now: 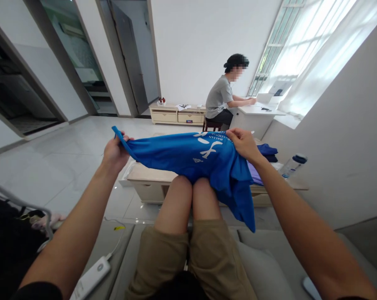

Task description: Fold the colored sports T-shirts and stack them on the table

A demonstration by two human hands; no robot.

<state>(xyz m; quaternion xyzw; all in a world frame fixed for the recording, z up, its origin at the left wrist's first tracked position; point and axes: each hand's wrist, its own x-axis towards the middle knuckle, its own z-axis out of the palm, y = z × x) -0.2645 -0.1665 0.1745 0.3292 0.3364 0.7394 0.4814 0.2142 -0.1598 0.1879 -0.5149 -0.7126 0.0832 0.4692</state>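
A blue T-shirt (182,152) with white print is stretched between my two hands above my knees. My left hand (117,152) pinches its narrow left end, and a corner of cloth sticks up past the fingers. On the other side my right hand (244,143) grips the upper edge beside the printed lettering. Loose fabric hangs down below that hand in folds, beyond my right knee. Part of the shirt touches or lies very close to my knees; I cannot tell exactly which.
Behind the shirt stands a low coffee table (147,177) with folded clothes (267,151) and a water bottle (294,166). A white power strip (93,278) lies on the grey sofa (265,266). Farther back, a person (221,93) sits at a white desk (257,114) near a TV cabinet (165,114).
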